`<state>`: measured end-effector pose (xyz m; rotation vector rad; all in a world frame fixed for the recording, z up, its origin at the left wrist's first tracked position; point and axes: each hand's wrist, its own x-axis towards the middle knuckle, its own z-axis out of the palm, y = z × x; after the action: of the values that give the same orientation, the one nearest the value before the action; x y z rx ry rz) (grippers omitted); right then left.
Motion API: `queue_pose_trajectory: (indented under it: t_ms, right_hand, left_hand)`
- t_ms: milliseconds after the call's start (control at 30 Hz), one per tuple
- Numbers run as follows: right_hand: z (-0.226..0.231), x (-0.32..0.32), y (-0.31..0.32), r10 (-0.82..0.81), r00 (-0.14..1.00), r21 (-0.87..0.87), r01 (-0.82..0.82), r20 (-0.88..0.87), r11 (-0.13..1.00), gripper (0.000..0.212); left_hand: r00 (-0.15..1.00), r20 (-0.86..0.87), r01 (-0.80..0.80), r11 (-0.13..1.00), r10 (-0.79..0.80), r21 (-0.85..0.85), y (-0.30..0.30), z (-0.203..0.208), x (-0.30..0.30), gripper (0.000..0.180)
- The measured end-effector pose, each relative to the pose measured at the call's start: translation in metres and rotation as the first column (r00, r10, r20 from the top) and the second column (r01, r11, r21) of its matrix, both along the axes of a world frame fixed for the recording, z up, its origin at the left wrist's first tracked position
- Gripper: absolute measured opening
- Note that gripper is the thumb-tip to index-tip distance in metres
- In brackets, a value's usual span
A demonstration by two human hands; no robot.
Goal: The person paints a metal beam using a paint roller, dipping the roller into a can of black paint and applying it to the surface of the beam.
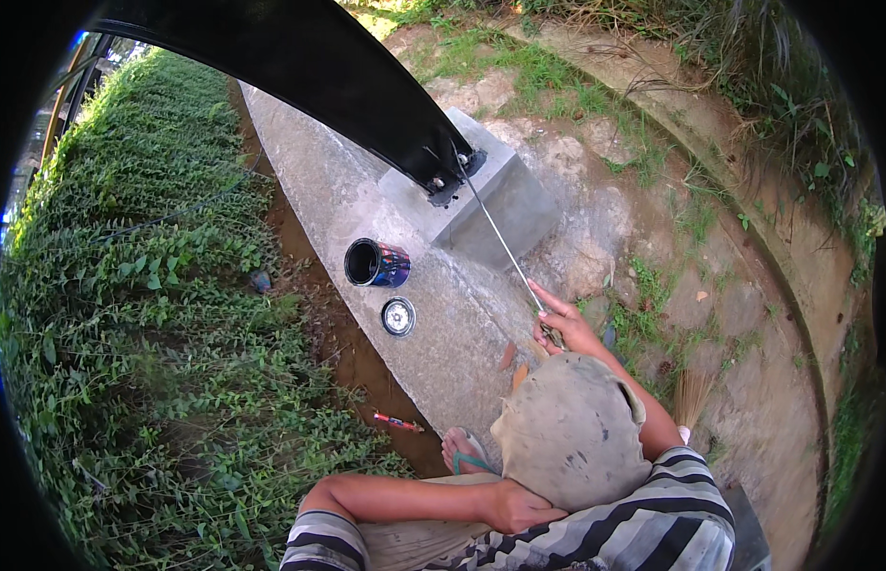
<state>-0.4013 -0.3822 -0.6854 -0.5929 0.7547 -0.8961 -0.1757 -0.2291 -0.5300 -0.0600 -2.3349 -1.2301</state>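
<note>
— Where is the thin rod (501, 240), and how is it held?

— It runs from the right hand (569, 325) toward eleven o'clock, until the foot of the black post (300, 71). The fingers pinch its near end, I suppose because the length gives reach.

— And the open can (393, 266)?

— From that hand, near ten o'clock, with the round lid (398, 317) just beside (at nine o'clock), probably to be in easy reach.

— The left hand (521, 506)?

— It is near six o'clock; its fingers are partly hidden, so I cannot tell their state.
</note>
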Motion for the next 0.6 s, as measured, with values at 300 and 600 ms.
queue_pose_trajectory:
  t_ms: [300,600]
  right_hand:
    - [0.002,0.009,0.006,-0.067,0.997,-0.029,0.068,0.044,0.997,0.067]
    - [0.006,0.003,0.007,-0.033,0.999,-0.057,0.035,0.035,0.998,0.067]
  left_hand:
    - [1.000,0.025,-0.001,0.999,0.000,0.036,-0.003,0.002,-0.001,0.050]
    - [0.999,0.032,-0.006,0.999,0.005,0.034,0.002,-0.005,0.001,0.050]
